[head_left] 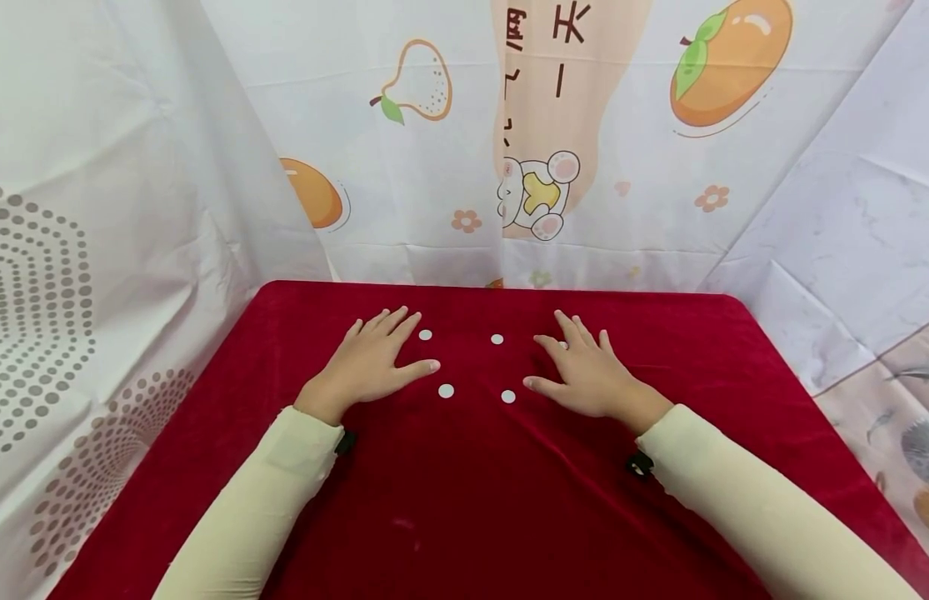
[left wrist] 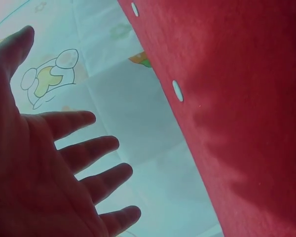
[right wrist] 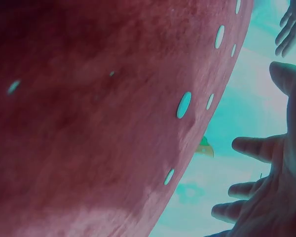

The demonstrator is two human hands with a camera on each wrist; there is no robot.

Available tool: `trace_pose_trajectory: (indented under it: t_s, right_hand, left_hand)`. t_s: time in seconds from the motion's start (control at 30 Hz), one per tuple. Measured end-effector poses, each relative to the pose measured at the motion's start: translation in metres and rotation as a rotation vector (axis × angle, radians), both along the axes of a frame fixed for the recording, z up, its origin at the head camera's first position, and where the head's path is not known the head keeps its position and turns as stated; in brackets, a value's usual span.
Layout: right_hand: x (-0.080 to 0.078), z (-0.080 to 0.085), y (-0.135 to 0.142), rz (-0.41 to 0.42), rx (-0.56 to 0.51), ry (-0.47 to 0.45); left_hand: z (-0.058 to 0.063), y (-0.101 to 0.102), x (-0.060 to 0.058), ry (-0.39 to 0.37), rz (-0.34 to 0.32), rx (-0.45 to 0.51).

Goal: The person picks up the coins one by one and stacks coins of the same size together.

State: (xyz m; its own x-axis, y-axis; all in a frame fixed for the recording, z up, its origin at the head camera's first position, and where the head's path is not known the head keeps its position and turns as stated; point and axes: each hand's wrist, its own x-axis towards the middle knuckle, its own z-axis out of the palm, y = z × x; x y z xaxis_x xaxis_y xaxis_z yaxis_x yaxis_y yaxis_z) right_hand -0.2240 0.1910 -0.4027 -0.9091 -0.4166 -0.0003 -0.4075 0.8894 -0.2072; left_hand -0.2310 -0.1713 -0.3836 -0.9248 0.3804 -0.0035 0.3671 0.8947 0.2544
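My left hand hovers over the red cloth, palm down, fingers spread and thumb pointing inward. It holds nothing; its bare palm and separated fingers show in the left wrist view. Across from it, my right hand is also held palm down with fingers apart and nothing in them. Between the hands lie several small white round discs, among them a near-left disc and a near-right disc. One disc is partly covered by the right fingers. The left thumb tip is close to the far-left disc.
A red velvet cloth covers the table, with a crease running toward the front right. Behind stands a white curtain printed with fruit and a cartoon bear. Another white sheet with grey dots hangs at the left. Dark wrist devices sit under both sleeves.
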Motion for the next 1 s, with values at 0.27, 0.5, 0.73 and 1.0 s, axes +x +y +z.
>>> trace_pose_trajectory:
  t_s: [0.27, 0.5, 0.73, 1.0]
  right_hand:
    - [-0.002, -0.004, -0.014, 0.041, 0.007, 0.015]
    - [-0.003, -0.003, -0.023, 0.069, 0.01, 0.028]
    - [-0.007, -0.006, -0.03, 0.077, 0.019, 0.023]
    - [-0.009, -0.011, -0.044, 0.094, 0.016, -0.011]
  left_hand:
    - [-0.011, 0.004, 0.002, 0.004, -0.018, 0.03]
    - [-0.018, 0.01, 0.0, 0.011, -0.047, 0.029]
    - [-0.022, 0.02, 0.0, -0.011, -0.066, 0.031]
    - [-0.025, 0.026, 0.002, -0.04, -0.082, 0.007]
